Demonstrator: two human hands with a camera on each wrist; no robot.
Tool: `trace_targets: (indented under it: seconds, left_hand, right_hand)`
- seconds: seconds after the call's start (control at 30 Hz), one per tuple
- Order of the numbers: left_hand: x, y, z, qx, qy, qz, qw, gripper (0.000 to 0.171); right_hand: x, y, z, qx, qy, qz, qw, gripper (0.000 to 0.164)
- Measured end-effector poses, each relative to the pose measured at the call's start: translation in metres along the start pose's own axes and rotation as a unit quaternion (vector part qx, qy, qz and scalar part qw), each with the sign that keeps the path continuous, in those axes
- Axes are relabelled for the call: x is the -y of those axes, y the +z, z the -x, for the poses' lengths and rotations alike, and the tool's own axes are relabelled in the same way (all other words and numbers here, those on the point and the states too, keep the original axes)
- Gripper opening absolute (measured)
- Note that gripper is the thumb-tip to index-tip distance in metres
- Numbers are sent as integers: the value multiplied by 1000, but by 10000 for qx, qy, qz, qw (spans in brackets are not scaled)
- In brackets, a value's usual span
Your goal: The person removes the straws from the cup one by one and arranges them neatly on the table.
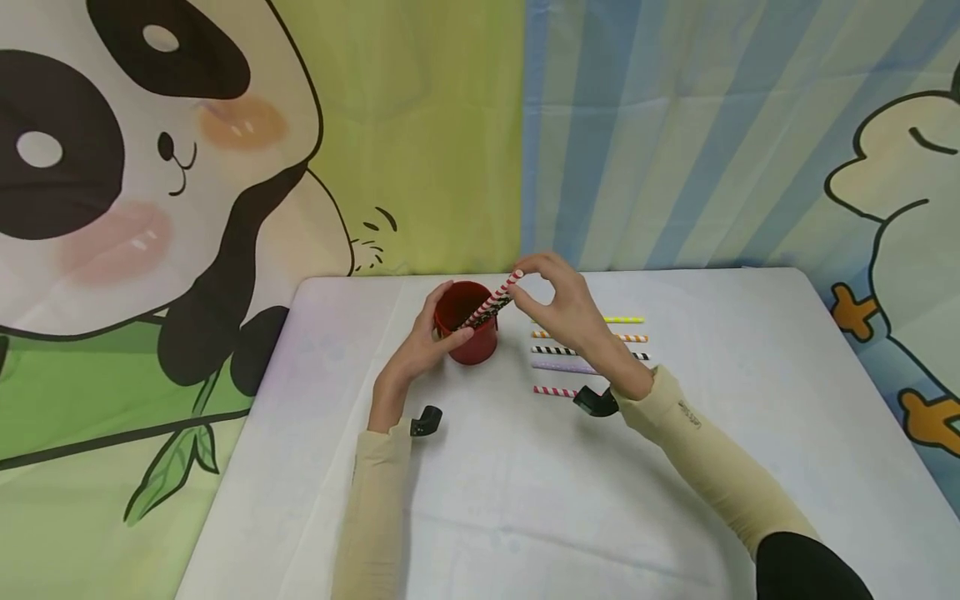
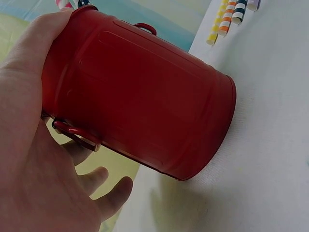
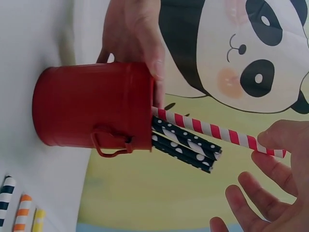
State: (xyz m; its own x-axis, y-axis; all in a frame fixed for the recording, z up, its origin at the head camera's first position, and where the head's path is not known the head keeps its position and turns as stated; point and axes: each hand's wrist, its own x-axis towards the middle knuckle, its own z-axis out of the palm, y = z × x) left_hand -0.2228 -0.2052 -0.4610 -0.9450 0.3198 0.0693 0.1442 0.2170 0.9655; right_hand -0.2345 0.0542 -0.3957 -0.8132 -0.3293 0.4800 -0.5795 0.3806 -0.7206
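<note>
A small red metal bucket (image 1: pixel 475 346) with side handles stands on the table. My left hand (image 1: pixel 422 343) grips it near the rim, thumb on the near side, as the left wrist view also shows. Between thumb and forefinger my right hand (image 1: pixel 564 307) pinches the upper end of a red-and-white striped paper straw (image 3: pixel 219 132). That straw slants out of the bucket's mouth, its lower end hidden inside. Beside it, several black straws with white dots and stripes (image 3: pixel 181 146) lean in the bucket and stick out past the rim.
Right of the bucket several straws lie in a row: yellow (image 1: pixel 626 320), orange-striped (image 1: pixel 633 338), black-striped (image 1: pixel 551 350), purple (image 1: pixel 562 365) and red-striped (image 1: pixel 553 391). A white cloth covers the table (image 1: pixel 487 500). Behind it hangs a printed curtain (image 1: pixel 435 167).
</note>
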Motion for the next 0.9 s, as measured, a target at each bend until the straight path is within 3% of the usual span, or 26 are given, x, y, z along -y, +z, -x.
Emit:
trace_targets:
  seconds: [0.43,0.67,0.8,0.9]
  left_hand:
    - [-3,0,-2,44,-109,-19,9999,85]
    - [34,0,-10,-109,-7,-111,9999,86]
    - [36,0,-10,-99,33,-70,9999,87]
    - [36,0,-9,-102,27,-56,9999,86]
  right_hand:
    - [13,-22,2,-503,-254,-199,9982,18]
    - [31,-33,5,-681,-219,-321,9969,17]
    - [51,-40,9,-765,-146,-293,9965,16]
    - [51,-42,10,-807,-180,-323,9961,17]
